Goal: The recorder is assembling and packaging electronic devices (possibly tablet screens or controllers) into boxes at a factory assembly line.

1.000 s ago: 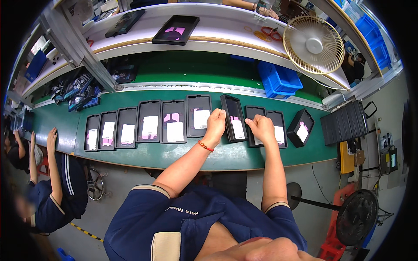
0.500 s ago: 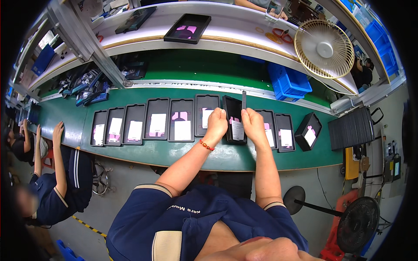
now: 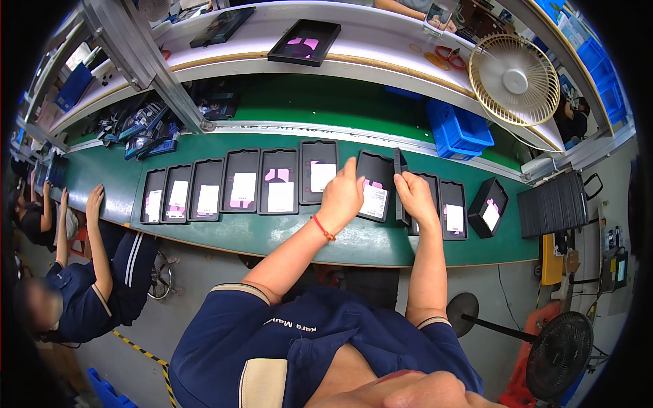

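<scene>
My right hand point(image 3: 417, 198) is closed around a black tray point(image 3: 399, 163), tipped up on its edge so that its narrow side shows. To its left lies another black tray point(image 3: 376, 167) with a white printed card point(image 3: 373, 200) and pink pieces inside. My left hand point(image 3: 342, 195) is beside that tray's left side, fingers apart and holding nothing; whether it touches the rim I cannot tell. Left of my hands stands a row of several similar trays, the nearest one point(image 3: 319, 152) partly behind my left hand. A tray point(image 3: 432, 182) to the right is partly covered by my right hand.
More trays with cards lie to the right, one point(image 3: 471, 216) set askew. Behind the green table point(image 3: 272, 234), a shelf point(image 3: 381, 58) carries a black tray point(image 3: 279, 52) and a fan point(image 3: 515, 80). A blue crate point(image 3: 457, 129) stands below. Another person's hands point(image 3: 95, 197) rest at far left.
My hands have moved apart. The left has come off the tray, which now lies flatter, while the right has shifted right with the tipped-up tray, away from the card-filled one.
</scene>
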A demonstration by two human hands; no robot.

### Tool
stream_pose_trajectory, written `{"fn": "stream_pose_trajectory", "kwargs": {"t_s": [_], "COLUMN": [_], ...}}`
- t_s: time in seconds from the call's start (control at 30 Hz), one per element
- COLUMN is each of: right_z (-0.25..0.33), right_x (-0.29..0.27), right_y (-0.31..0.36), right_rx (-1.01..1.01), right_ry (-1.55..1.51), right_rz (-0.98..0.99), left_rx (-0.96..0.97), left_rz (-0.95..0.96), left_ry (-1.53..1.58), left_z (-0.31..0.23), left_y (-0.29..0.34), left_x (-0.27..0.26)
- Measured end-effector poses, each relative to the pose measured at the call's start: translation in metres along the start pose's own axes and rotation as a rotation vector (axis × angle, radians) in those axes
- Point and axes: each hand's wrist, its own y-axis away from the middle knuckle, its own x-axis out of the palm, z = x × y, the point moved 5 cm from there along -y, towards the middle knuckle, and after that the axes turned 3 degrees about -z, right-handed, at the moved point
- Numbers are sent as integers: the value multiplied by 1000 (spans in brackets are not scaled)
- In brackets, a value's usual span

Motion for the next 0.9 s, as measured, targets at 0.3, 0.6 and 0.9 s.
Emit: {"fn": "stream_pose_trajectory", "kwargs": {"t_s": [0.3, 0.6, 0.9], "right_z": [1, -2, -100], "right_x": [27, 3, -42], "right_y": [9, 49, 102], "right_rx": [5, -1, 308], "right_ry": [244, 305, 808], "right_rz": [-29, -318, -298], "left_rx": [370, 311, 317], "left_rz": [170, 223, 255], "left_ry": [-498, -528, -520], "left_z": [16, 35, 32], "left_y": [29, 39, 47], "left_x": [15, -12, -15]}}
